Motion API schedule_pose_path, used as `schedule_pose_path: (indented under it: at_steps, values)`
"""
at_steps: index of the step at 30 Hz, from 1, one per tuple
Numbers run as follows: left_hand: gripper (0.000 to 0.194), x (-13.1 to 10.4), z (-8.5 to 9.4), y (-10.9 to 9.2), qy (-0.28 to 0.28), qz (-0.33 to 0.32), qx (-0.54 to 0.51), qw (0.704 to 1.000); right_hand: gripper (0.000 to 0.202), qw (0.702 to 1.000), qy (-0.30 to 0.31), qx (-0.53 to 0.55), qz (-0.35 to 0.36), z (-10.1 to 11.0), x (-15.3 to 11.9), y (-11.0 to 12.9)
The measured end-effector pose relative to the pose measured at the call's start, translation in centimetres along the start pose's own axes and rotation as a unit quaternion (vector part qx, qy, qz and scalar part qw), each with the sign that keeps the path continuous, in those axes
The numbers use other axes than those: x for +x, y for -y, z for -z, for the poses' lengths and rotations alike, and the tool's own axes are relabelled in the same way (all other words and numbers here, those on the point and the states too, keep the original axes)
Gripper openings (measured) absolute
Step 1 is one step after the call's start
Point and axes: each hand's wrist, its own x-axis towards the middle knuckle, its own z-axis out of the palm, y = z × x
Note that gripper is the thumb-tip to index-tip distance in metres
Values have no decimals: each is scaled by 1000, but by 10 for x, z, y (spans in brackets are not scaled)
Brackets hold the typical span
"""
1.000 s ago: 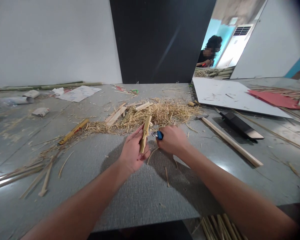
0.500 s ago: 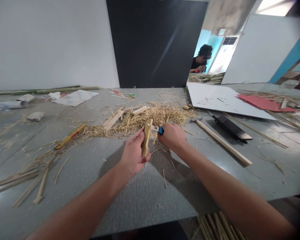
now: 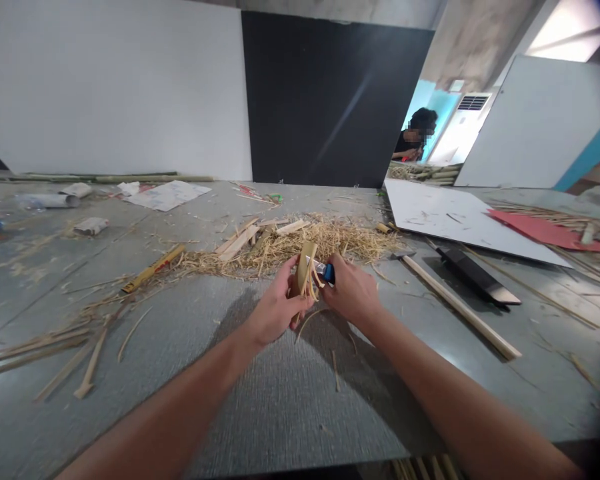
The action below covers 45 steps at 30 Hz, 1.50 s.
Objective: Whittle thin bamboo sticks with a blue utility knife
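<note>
My left hand (image 3: 280, 303) is closed round a short yellowish bamboo piece (image 3: 305, 259), held tilted above the table. My right hand (image 3: 354, 291) grips a blue-handled utility knife (image 3: 329, 273). The knife's blade lies against the bamboo's right side, where thin curled shavings (image 3: 313, 285) hang from it. Just beyond both hands lies a heap of straw-coloured shavings (image 3: 330, 240), with several pale flat bamboo pieces (image 3: 240, 241) on its left part.
A yellow strip (image 3: 153, 269) lies left on the grey table (image 3: 260, 413). To the right are a wooden-handled tool (image 3: 463, 308), a black flat object (image 3: 475, 275), a white board (image 3: 460, 217) and a red sheet (image 3: 550, 232). A person (image 3: 416, 135) sits beyond the black panel (image 3: 330, 100).
The knife blade now sits against the bamboo with longer curled shavings hanging off. My left hand has turned slightly. The whole view has shifted, so things appear lower and further right.
</note>
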Motion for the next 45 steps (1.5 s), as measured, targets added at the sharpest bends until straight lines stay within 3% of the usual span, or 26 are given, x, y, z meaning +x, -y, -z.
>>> schedule_pose_path:
  at_steps: [7, 13, 17, 22, 28, 35, 38, 42, 45]
  values:
    - [54, 3, 3, 2, -92, -99, 187, 973, 23, 996, -23, 57, 64, -3, -2, 3]
    - [60, 4, 0, 1, -106, -145, 234, 955, 18, 990, -31, 67, 124, -4, -7, 6]
    - [52, 3, -3, -2, -129, -138, 261, 947, 17, 988, -35, 68, 136, -3, -11, 12]
    - [29, -2, -1, -7, -156, -94, 390, 902, 14, 989, -28, 34, 138, -1, -13, 16]
    - [29, 1, 1, 0, -165, -83, 476, 860, 14, 991, -27, 0, 129, -5, -12, 13]
    - [36, 6, 13, 9, -159, -84, 481, 858, 21, 994, -28, -24, 104, -13, -10, 10]
    - [38, 9, 18, 9, -164, -84, 442, 878, 23, 994, -23, -42, 98, -13, -4, 13]
    - [37, 15, 27, 9, -184, -54, 351, 916, 19, 991, -20, -93, 97, -7, 13, 31]
    - [39, 20, 35, 8, -219, -35, 317, 922, 21, 987, -19, -122, 99, -2, 29, 52]
